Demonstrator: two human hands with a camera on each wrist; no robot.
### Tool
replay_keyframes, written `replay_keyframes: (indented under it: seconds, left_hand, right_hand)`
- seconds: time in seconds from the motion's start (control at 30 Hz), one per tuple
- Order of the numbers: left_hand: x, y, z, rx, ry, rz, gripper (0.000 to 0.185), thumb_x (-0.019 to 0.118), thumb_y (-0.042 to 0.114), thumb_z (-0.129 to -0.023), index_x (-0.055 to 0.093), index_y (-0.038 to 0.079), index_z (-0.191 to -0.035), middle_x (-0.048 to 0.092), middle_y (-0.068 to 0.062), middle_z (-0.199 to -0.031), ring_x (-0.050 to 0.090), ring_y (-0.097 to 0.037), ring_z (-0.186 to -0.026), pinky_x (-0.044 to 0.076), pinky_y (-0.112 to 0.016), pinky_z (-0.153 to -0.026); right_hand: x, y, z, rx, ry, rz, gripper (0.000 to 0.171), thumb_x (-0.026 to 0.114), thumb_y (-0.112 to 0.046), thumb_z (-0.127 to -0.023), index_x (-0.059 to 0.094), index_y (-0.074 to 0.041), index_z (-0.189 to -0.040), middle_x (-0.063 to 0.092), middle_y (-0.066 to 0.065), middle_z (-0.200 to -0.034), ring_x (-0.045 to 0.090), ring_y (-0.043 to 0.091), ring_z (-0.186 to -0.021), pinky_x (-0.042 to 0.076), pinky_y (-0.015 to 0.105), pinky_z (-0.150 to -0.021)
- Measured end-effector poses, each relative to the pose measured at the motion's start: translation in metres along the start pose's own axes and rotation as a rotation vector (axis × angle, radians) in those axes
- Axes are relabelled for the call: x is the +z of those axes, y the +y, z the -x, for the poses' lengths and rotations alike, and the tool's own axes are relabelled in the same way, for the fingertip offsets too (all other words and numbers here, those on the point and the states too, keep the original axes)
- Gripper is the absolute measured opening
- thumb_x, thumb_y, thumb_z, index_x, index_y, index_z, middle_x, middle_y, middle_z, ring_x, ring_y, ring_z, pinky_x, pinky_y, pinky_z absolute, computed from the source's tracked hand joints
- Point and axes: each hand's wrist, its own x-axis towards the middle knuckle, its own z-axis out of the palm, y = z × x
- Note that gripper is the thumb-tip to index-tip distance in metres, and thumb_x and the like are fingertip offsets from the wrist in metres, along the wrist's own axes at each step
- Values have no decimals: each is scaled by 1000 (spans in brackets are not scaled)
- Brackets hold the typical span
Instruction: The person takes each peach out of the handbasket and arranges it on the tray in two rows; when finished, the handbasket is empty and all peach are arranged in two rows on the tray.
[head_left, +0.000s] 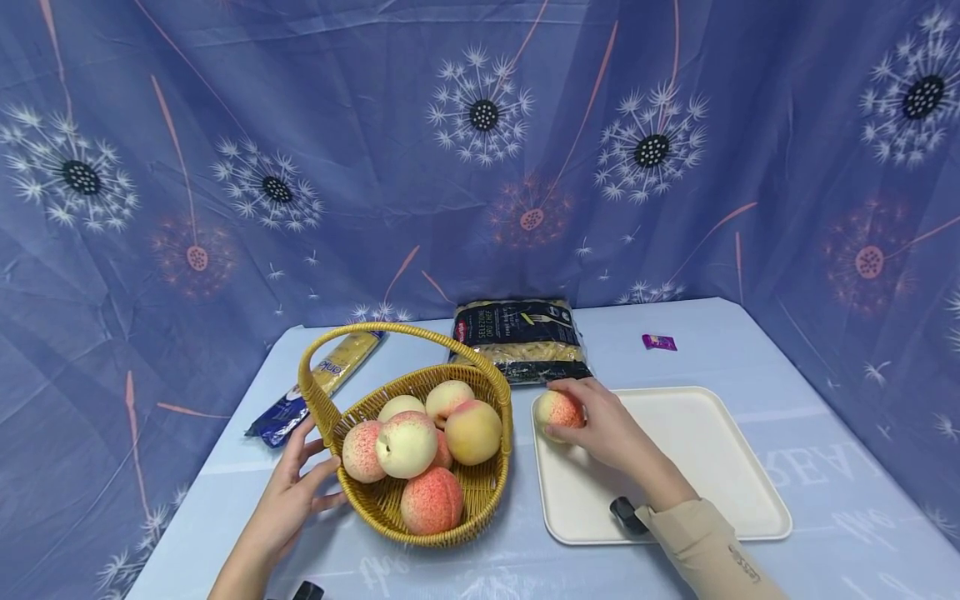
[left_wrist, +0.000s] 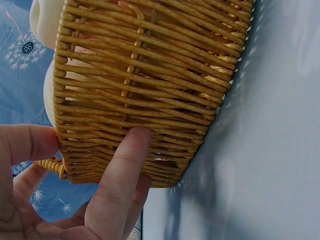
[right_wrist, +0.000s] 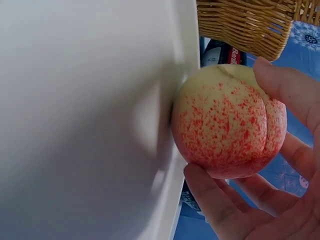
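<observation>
My right hand [head_left: 603, 425] grips a red-speckled peach [right_wrist: 227, 122] at the left end of a white tray [head_left: 675, 467], with thumb and fingers spread round it. In the right wrist view the peach sits low by the tray's rim. On the left, my left hand [head_left: 288, 500] touches the outside of a wicker basket [head_left: 420, 537] near the foot of its handle. In the left wrist view its fairly straight fingers [left_wrist: 117, 180] rest against the woven side, with another digit at the rim. Several peaches [head_left: 432, 500] lie in the basket, some pale yellow, some red.
Behind the basket's left side lies a yellow and blue pasta packet [head_left: 345, 360]. A dark pasta bag [head_left: 517, 337] lies at the back middle, and a small purple packet [head_left: 660, 342] at the back right. A blue dandelion-patterned cloth [head_left: 375, 167] hangs behind the table.
</observation>
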Motion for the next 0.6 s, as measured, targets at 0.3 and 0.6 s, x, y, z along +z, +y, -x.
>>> replay_keyframes:
  seconds: [0.3, 0.6]
  left_hand:
    - [0, 0, 0, 0, 0, 1, 72, 55, 10, -111, 18, 30, -170, 23, -31, -164, 59, -31, -125, 67, -46, -84]
    - [0, -1, 0, -4, 1, 3, 73, 54, 9, -111, 17, 30, -171, 22, -31, -164, 57, -34, -128, 67, -47, -85]
  right_hand:
    - [4, 1, -7, -3, 12, -5, 70, 89, -33, -90, 59, -13, -151, 63, 19, -136, 65, 37, -120, 58, 59, -104]
    - [7, 2, -6, 19, -25, -3, 75, 89, -39, -89, 57, -17, -153, 62, 17, -133, 64, 33, -115, 58, 60, -101]
